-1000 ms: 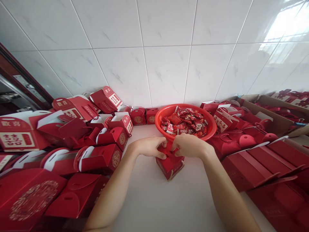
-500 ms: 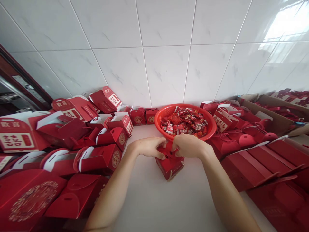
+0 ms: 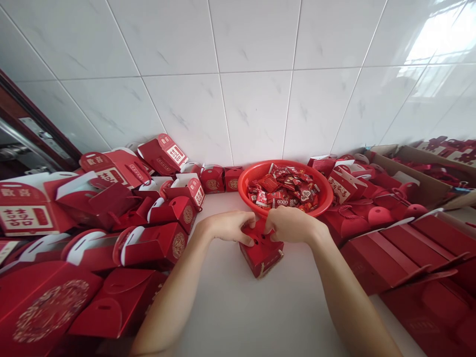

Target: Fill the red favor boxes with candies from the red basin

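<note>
A small red gift box (image 3: 262,256) with dark slots in its top and a beige cord along its near side rests on the white tabletop (image 3: 256,317). My left hand (image 3: 235,227) grips its left side, thumb on the top by a slot. From the right, my right hand (image 3: 288,225) presses curled fingers onto the box's top and far edge; part of the box is hidden beneath it. Right behind both hands sits an orange-red plastic basket (image 3: 242,186) holding many red-wrapped candies (image 3: 284,188).
Red gift boxes (image 3: 156,245) crowd the left side, several with raised white-lined flaps. More red boxes (image 3: 394,248) are stacked on the right, beside a cardboard carton (image 3: 420,168). A tiled wall (image 3: 256,109) closes off the back.
Almost nothing differs. Both hands stay on the small box, which keeps its place on the table.
</note>
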Action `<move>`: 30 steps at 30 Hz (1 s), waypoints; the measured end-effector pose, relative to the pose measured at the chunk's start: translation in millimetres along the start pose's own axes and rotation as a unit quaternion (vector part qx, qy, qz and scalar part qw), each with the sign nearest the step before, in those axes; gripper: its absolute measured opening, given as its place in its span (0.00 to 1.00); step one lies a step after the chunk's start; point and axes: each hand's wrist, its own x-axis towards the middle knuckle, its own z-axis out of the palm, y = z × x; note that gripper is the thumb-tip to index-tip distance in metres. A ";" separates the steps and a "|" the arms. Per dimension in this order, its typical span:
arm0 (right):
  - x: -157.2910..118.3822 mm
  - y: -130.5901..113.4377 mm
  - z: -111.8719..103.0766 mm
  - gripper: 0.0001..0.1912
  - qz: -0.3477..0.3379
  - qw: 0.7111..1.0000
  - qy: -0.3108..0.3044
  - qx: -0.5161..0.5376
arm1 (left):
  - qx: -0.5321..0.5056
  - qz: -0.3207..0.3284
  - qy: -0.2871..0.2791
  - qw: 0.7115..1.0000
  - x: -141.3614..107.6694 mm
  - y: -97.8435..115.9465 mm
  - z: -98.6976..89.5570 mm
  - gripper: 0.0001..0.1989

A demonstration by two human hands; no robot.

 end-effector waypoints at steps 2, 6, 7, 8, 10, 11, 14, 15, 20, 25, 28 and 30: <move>-0.1 0.3 0.2 0.16 -0.002 1.000 0.002 0.003 | 0.002 -0.002 0.000 1.000 0.1 -0.5 0.0 0.16; 0.5 1.7 0.8 0.15 -0.005 1.000 0.002 0.005 | -0.002 -0.002 -0.002 1.000 0.5 -0.8 -0.1 0.15; 0.9 2.2 1.1 0.15 -0.005 1.000 0.001 0.005 | -0.004 -0.001 -0.002 1.000 0.6 -0.8 -0.1 0.15; 1.3 2.7 1.4 0.14 -0.005 1.000 0.000 0.004 | -0.005 -0.001 -0.002 1.000 0.7 -0.7 -0.1 0.15; 1.9 3.6 2.0 0.14 -0.006 1.000 -0.001 0.006 | -0.004 -0.003 -0.001 1.000 0.8 -0.6 0.0 0.15; 2.2 3.9 2.2 0.14 -0.007 1.000 -0.001 0.006 | -0.005 -0.004 -0.001 1.000 0.8 -0.4 0.1 0.15; 2.2 4.0 2.3 0.15 -0.012 1.000 0.005 0.008 | -0.005 -0.001 0.000 1.000 0.3 0.2 0.1 0.14; 1.9 3.8 2.2 0.15 -0.015 1.000 0.007 0.009 | -0.003 0.000 0.001 1.000 0.0 0.5 0.1 0.14; -0.8 2.6 1.9 0.12 -0.023 1.000 0.008 0.018 | 0.002 -0.008 -0.001 1.000 -2.6 3.0 -1.5 0.14; -2.5 3.9 1.5 0.07 -0.031 0.999 0.014 0.027 | -0.006 -0.019 0.001 1.000 -5.6 3.9 -4.1 0.16; -3.0 6.0 0.9 0.07 -0.039 0.999 0.020 0.025 | -0.037 -0.020 -0.007 0.999 -6.9 3.1 -5.3 0.18; -3.5 7.2 0.4 0.06 -0.039 0.999 0.022 0.016 | -0.047 -0.035 -0.024 0.998 -7.6 2.9 -5.7 0.19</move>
